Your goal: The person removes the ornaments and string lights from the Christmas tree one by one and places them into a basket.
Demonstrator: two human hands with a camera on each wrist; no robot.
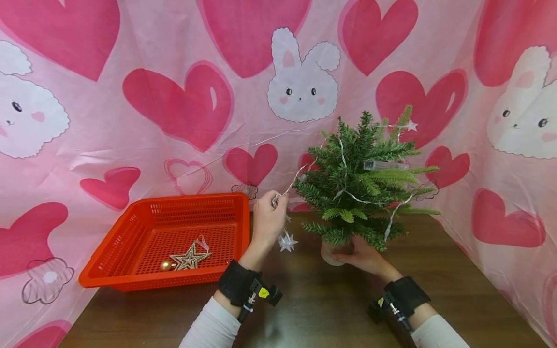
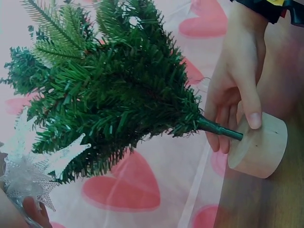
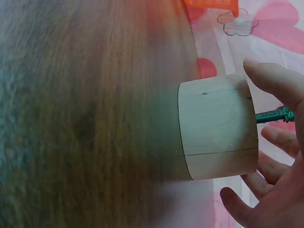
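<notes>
A small green artificial Christmas tree (image 1: 357, 174) stands on the table on a round wooden base (image 3: 218, 130). My right hand (image 1: 364, 258) holds this base, thumb on its upper edge and fingers round the far side. A clear-wired string of star lights winds across the branches and runs left to my left hand (image 1: 269, 220), which pinches the wire beside the tree. From that hand dangles a clear star light (image 1: 287, 242), seen large in the left wrist view. One more pale star (image 1: 411, 125) hangs at the tree's upper right. Among the branches sits a clear plastic case (image 1: 385, 166).
On the left of the table is an orange-red plastic basket (image 1: 169, 280), close to my left forearm. Inside lie a glittery gold star ornament (image 1: 190, 259) and a gold ball (image 1: 165, 266). A pink heart-and-rabbit cloth (image 1: 261, 96) hangs right behind the table (image 1: 313, 299).
</notes>
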